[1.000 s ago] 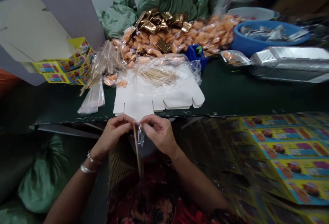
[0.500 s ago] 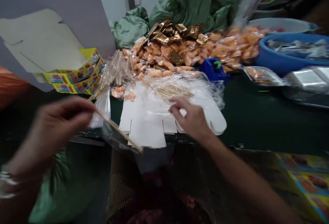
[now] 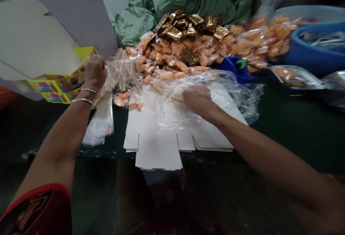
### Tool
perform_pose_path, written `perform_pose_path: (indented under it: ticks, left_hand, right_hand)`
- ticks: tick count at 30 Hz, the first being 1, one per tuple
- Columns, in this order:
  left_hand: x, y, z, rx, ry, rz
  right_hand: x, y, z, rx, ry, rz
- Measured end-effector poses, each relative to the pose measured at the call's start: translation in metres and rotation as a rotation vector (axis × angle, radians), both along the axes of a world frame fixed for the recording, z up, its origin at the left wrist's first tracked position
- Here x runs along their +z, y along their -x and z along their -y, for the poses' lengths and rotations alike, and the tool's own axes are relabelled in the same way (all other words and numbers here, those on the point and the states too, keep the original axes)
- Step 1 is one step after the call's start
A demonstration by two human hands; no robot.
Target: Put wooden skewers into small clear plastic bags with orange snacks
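Observation:
My left hand [image 3: 94, 70] is closed at the pile of bagged sticks [image 3: 122, 71], beside the yellow printed boxes [image 3: 60, 87]. A clear plastic bag with thin sticks [image 3: 125, 59] stretches rightward from its fist. My right hand [image 3: 198, 98] is curled on the loose thin wooden sticks [image 3: 171, 94], its fingertips hidden. These sticks lie on crumpled clear plastic [image 3: 172, 118] over a stack of flat white card blanks [image 3: 159, 148]. Flat clear bags [image 3: 99, 125] lie left of the blanks, near two small packets of orange pieces [image 3: 136, 105].
Behind the blanks rises a heap of bagged orange pieces [image 3: 167, 53], topped with gold foil packets [image 3: 174, 32]. A blue tape dispenser [image 3: 234, 70] stands right of the plastic. Farther right are a blue basin [image 3: 309, 53] and a clear-wrapped tray [image 3: 296, 76]. Green sacks [image 3: 134, 22] stand behind.
My left hand has moved up and forward with the bagged sticks to the stick pile. My right hand has lowered onto the loose sticks and curled. The view has shifted slightly.

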State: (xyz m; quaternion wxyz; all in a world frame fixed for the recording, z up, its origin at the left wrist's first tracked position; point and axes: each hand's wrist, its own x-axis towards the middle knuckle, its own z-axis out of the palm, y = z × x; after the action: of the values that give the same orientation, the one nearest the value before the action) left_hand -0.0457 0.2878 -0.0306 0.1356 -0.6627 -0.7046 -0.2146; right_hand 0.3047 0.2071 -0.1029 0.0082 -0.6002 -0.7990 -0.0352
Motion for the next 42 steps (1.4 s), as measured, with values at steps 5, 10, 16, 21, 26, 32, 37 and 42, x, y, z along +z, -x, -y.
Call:
perform_pose_path:
  ticks: [5,10,16,21,26,32,37,42]
  left_hand:
    - [-0.048,0.002,0.003,-0.097,0.087,0.062]
    - [-0.028,-0.019,0.062,-0.359,-0.098,0.075]
    - [-0.033,-0.088,0.206,-0.488,0.148,0.592]
    - [-0.074,-0.154,0.279,-0.680,0.851,1.294]
    - [-0.069,-0.183,0.278,-0.707,0.701,1.562]
    - [0.001,-0.133,0.271,-0.623,0.131,1.061]
    - [-0.025,-0.105,0.246,-0.516,0.191,0.940]
    - [-0.087,-0.112,0.227,-0.489,0.380,0.926]
  right_hand:
    - [-0.003,0.008,-0.005,0.066,-0.082,-0.227]
    - [0.012,0.035,-0.004,0.117,-0.120,-0.329]
    - [0.042,-0.018,0.066,-0.021,-0.097,-0.410]
    - [0.030,-0.068,0.190,-0.087,0.275,-0.849]
    - [-0.013,-0.006,0.237,-0.023,0.599,-1.481]
    - [-0.002,0.077,0.185,0.406,0.268,-1.426]
    - [0.004,0.072,0.148,0.369,-0.024,-1.196]
    - [0.011,0.072,0.145,0.415,-0.017,-1.176]
